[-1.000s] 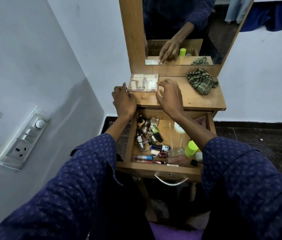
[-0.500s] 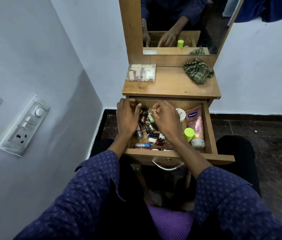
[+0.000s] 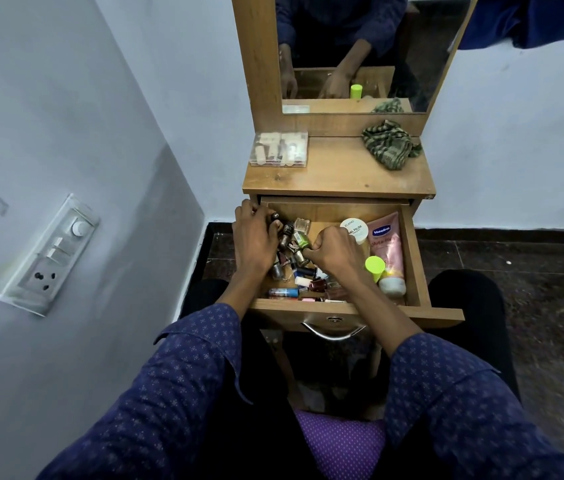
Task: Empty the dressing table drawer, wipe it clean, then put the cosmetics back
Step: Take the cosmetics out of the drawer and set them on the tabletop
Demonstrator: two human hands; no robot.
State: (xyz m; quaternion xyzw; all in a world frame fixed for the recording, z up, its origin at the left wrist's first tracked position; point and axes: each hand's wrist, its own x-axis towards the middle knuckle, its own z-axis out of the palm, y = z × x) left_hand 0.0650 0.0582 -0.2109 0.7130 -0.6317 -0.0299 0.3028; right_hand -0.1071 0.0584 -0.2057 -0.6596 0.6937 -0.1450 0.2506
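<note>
From the head camera, both hands are in the open drawer (image 3: pixel 412 258): the left hand (image 3: pixel 254 239) curls its fingers round small nail polish bottles (image 3: pixel 294 247) at the pile's 9 o'clock, and the right hand (image 3: pixel 334 249) pinches one at 3 o'clock. The bottles lie jumbled, dark, green and red. A pink tube (image 3: pixel 386 247) and white jar (image 3: pixel 354 229) lie at 3 o'clock; on the counter (image 3: pixel 339 178) sit a clear box (image 3: pixel 280 148) and a green cloth (image 3: pixel 389 143).

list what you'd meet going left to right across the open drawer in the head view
left hand → heap of nail polish bottles → right hand → white nail polish remover jar → green-capped bottle → pink Vaseline tube → drawer right wall
</note>
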